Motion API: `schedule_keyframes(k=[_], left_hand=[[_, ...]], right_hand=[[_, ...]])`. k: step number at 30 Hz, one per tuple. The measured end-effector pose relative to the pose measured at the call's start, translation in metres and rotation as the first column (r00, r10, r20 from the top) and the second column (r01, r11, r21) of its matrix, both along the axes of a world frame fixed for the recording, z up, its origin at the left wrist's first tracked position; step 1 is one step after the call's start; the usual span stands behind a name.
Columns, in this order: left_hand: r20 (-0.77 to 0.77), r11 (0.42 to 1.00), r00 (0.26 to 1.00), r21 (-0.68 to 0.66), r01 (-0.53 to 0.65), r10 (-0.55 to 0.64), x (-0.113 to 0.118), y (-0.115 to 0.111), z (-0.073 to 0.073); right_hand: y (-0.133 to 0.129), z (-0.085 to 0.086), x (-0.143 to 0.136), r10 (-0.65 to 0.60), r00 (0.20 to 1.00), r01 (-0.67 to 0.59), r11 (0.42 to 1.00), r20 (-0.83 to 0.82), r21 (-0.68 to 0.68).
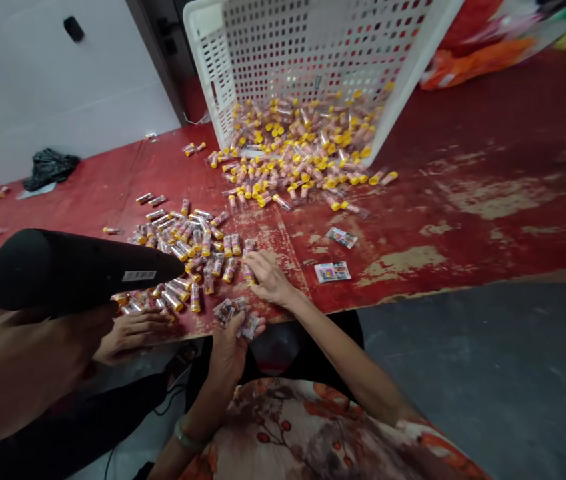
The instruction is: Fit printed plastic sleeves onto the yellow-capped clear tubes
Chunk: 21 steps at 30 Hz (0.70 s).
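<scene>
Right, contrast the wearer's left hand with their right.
The left hand holds printed slips, while the right hand is at a tube. The left hand is palm up, the right hand palm down. A bangle sits behind the left hand, none behind the right. Both are gloveless.

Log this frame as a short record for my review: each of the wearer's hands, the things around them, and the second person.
Left hand: holds several small printed pieces
Right hand: fingers at a yellow-ended tube; firmness of grip unclear
Nearby pile: many similar tubes, left of the right hand
Behind: white perforated crate, yellow-capped tubes inside and spilling out front
Surface: worn red table
Second person: at left, one hand holding a black handheld device
</scene>
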<state>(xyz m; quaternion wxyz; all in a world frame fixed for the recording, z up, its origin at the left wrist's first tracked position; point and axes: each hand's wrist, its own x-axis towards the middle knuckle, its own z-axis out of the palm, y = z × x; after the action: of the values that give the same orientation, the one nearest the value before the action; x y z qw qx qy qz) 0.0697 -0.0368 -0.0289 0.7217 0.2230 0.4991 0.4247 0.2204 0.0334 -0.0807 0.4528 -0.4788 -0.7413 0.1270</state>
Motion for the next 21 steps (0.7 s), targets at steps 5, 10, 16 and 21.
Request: schedule_keyframes(k=[5,10,16,21], left_hand=[[-0.033,0.990,0.989,-0.013,0.141,-0.142,-0.003,-0.004,0.009],[0.021,0.974,0.977,-0.067,0.215,-0.214,0.005,-0.012,0.001],[0.101,0.941,0.937,-0.022,0.338,-0.334,0.005,-0.021,0.005],[0.054,0.893,0.894,0.106,0.438,-0.445,0.006,-0.028,0.017]], right_hand=[[0.002,0.001,0.031,-0.054,0.998,0.053,0.998,0.038,0.024],[-0.035,0.022,0.147,-0.554,0.830,0.545,0.830,0.062,0.116],[-0.130,0.021,0.170,-0.497,0.867,0.494,0.867,-0.039,-0.062],[-0.153,-0.034,0.057,0.092,0.977,0.082,0.670,0.193,-0.738]])
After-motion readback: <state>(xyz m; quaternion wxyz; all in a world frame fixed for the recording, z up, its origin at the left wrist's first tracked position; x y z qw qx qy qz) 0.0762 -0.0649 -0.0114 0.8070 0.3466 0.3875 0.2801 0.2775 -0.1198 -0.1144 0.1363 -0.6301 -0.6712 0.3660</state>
